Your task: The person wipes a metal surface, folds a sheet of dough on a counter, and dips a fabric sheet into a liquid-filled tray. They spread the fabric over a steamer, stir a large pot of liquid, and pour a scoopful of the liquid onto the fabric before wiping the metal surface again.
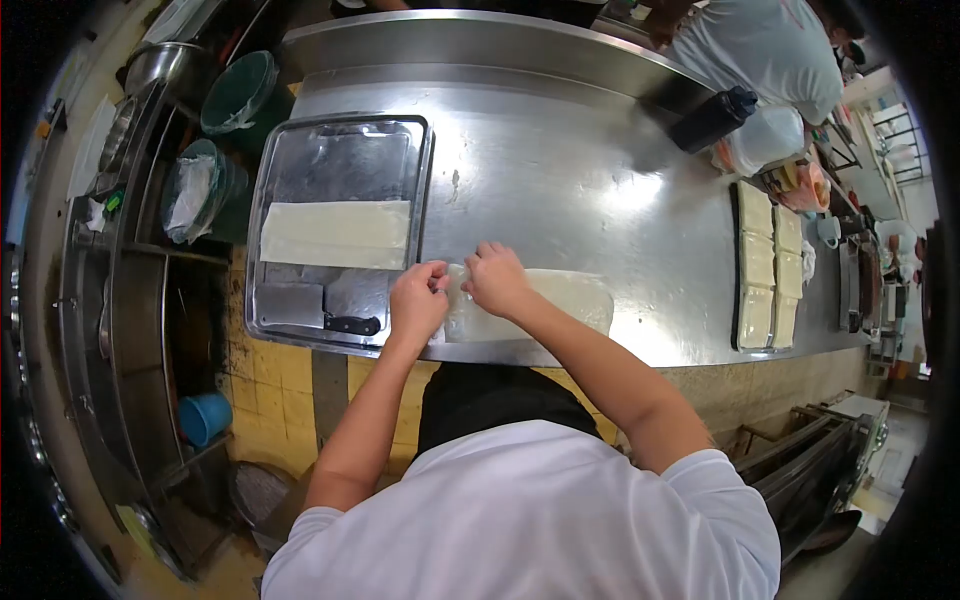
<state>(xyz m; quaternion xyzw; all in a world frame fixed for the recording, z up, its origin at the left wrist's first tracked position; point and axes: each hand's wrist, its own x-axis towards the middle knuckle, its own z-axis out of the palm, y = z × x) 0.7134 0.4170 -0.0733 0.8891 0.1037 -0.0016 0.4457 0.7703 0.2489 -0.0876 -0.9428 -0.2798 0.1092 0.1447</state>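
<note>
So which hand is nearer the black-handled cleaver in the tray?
Left. The left hand sits at the dough sheet's end, just right of the cleaver handle. The right hand presses the dough farther right.

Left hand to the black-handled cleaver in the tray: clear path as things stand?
Probably yes. The left hand rests at the dough sheet's left end, just right of the tray. The cleaver lies in the tray's near corner, handle toward the hand, with only the low rim between.

One steel tray (pixel 428 190), two dough sheets (pixel 335 233), one cleaver (pixel 300 308), two green bins (pixel 240 92), one blue cup (pixel 205 416)
</note>
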